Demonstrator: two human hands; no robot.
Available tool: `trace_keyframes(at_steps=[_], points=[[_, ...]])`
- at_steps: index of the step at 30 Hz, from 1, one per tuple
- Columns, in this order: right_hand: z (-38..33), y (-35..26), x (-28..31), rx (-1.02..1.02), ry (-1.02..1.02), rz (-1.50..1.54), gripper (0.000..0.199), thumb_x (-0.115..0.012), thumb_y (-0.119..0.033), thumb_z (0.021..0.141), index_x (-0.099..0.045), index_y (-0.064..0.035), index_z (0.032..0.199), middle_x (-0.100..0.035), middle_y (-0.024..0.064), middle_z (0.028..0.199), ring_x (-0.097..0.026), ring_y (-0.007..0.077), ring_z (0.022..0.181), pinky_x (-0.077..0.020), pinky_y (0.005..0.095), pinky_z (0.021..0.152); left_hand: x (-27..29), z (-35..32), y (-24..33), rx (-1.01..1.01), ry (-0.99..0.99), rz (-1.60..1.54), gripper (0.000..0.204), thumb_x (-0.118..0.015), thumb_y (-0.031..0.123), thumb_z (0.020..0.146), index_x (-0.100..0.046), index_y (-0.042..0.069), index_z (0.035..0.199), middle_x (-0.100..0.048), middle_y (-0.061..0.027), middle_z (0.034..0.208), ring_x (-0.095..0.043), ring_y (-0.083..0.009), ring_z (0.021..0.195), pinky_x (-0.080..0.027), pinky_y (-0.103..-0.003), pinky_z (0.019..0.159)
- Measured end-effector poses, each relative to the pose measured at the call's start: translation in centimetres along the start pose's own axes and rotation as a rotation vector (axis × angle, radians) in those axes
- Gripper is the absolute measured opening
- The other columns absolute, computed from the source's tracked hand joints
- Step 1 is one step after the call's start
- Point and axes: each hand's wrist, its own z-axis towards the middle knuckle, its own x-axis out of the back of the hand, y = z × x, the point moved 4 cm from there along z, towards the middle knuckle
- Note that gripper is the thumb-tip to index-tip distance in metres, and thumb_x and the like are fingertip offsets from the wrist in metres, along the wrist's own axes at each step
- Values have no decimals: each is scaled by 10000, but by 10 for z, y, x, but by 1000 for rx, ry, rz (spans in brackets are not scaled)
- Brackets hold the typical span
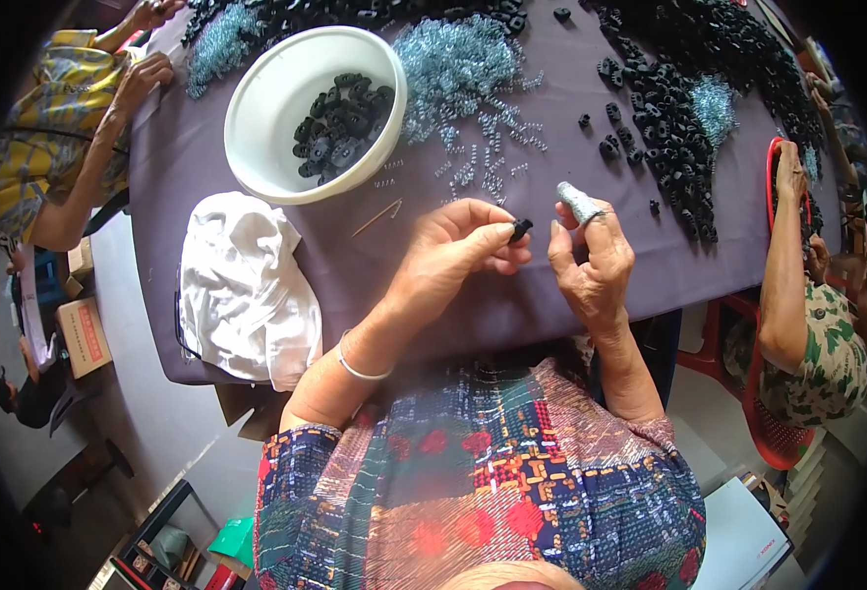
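Above the near part of the table, my left hand [461,251] pinches a small black plastic piece [521,230] between thumb and fingertips. My right hand [596,261] is just to the right of it, with thumb and index finger apart and nothing visible between them. A grey wrap [579,203] covers the tip of its index finger. Beyond my hands lies a heap of small shiny coil springs [461,74], with loose ones spilling toward me. To the left of the heap, a white basin [247,128] holds several black plastic pieces [340,128].
A crumpled white cloth [247,285] lies left of my left arm, near a thin wooden stick [376,218]. More black pieces [664,138] and springs [713,108] cover the tablecloth's [433,320] right side. People sit at both sides; a red chair [778,433] stands at right.
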Motion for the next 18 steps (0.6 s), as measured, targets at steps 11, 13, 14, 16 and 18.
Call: trace_keyframes(at_steps=[11,13,14,16,18], points=[[60,7,-26,401,-168,-421,341,-496,-97,853,-598,-10,1167,-520,142,1325,-483,295,1236,-387,418,982,-12,1,2,-55,-107,156,132,-607,92,902,-603,-20,971,-651,-86,856,-624,-129,769,-512,-245,697],[61,4,-35,404,-251,-390,327,-539,-79,859,-584,32,1163,-513,159,1327,-477,303,1245,-375,399,1003,-9,0,2,-61,-87,202,120,-600,66,896,-609,-24,975,-649,-80,850,-626,-120,758,-519,-242,695],[57,6,-36,398,-287,-367,323,-533,-85,867,-585,30,1164,-515,162,1324,-477,303,1246,-378,397,1001,-11,0,1,-58,-101,204,120,-600,66,896,-609,-24,975,-649,-80,850,-626,-120,758,-519,-242,695],[46,6,-30,424,-279,-330,317,-531,-83,843,-606,22,1133,-530,168,1300,-483,300,1241,-387,401,995,-10,-3,1,-48,-86,230,107,-607,63,888,-608,-22,952,-657,-92,841,-624,-135,745,-512,-250,693],[35,5,-20,444,-288,-326,323,-542,-94,820,-622,7,1116,-540,166,1285,-488,296,1236,-390,411,999,-10,-4,2,-47,-93,232,111,-608,57,884,-606,-28,956,-659,-96,845,-625,-136,736,-515,-254,689]])
